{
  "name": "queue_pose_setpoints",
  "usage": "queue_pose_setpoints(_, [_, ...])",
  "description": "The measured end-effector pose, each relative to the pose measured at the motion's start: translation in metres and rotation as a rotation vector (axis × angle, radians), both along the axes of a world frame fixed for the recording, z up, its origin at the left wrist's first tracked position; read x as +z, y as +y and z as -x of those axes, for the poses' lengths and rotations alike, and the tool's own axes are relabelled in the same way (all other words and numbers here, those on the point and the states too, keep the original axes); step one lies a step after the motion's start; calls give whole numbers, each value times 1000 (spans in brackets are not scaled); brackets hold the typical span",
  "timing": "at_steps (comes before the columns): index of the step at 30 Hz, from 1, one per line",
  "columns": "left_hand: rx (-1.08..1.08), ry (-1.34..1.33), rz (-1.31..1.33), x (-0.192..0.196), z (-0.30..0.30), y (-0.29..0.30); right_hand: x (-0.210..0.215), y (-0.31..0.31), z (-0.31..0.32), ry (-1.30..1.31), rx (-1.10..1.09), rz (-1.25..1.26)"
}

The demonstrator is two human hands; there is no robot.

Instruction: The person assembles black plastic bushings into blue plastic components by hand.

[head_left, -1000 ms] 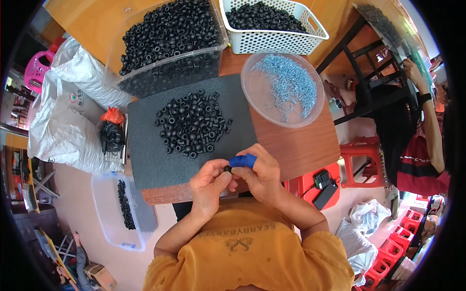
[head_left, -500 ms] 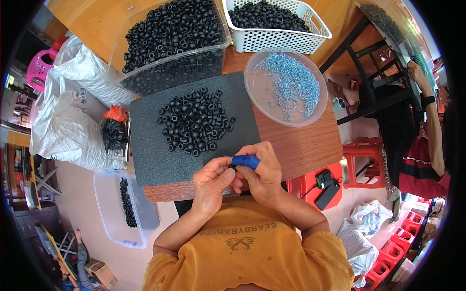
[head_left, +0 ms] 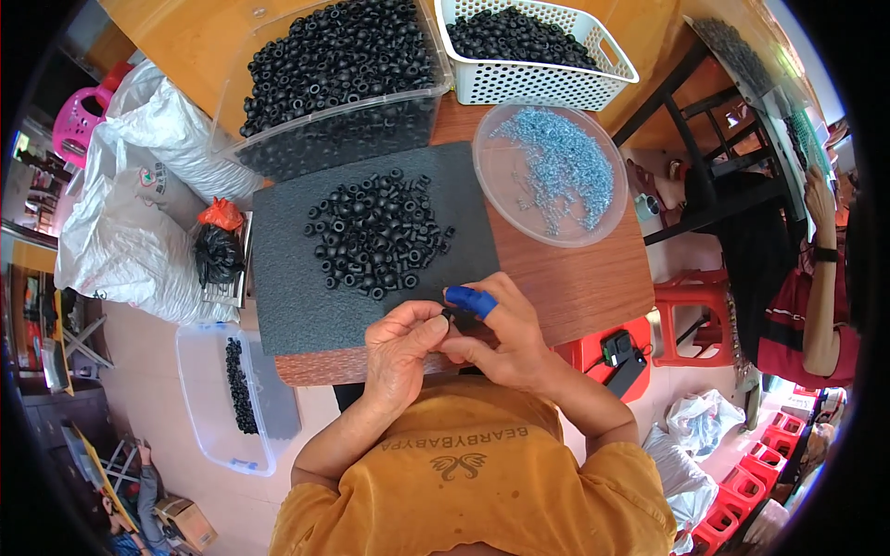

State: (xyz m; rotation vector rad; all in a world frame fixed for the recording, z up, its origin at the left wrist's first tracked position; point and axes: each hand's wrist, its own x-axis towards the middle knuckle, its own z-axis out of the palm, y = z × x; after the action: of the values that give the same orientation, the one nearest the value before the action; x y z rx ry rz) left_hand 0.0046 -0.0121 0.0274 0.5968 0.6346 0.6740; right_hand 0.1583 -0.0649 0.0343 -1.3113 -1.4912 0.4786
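Note:
Just past the table's near edge, my left hand (head_left: 400, 347) is closed, thumb against fingertips, on a small black rubber part (head_left: 448, 316) that is mostly covered by the fingers. My right hand (head_left: 510, 338) is close beside it, index finger and thumb spread apart around the part. Blue tape (head_left: 471, 300) wraps that index finger. The thumb tip comes up to the left fingertips; whether it touches cannot be told. Beyond both hands, a pile of similar black parts (head_left: 375, 232) lies on a dark grey mat (head_left: 287, 320).
Across the table stand a clear bin (head_left: 324, 139) and a white perforated basket (head_left: 547, 83), both full of black parts. A round clear tray (head_left: 505, 199) of small bluish pieces sits right on the wooden table (head_left: 575, 287). At far right is another person's arm (head_left: 823, 278).
My right index finger and thumb have spread apart from their earlier pinch, and the blue-taped finger has lifted off. My left hand stays closed on the part. The view has shifted slightly.

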Motion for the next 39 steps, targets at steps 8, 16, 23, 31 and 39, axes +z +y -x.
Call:
queue_pose_setpoints(8, [72, 120, -111, -3, -1, -2, -8, 8, 1, -551, 20, -222])
queue_pose_setpoints(16, [-24, 159, -52, 3, 5, -2, -10, 11, -4, -588, 35, -282])
queue_pose_setpoints(23, [-139, 192, -170, -8, 9, -9, -20, 16, -6, -579, 76, -367])
queue_pose_setpoints(31, [-76, 186, -202, -13, 4, -12, -25, 21, -10, -618, 169, -466])
queue_pose_setpoints(39, [-132, 205, -208, -2, 6, -10, -16, 25, -13, -593, 162, -473])
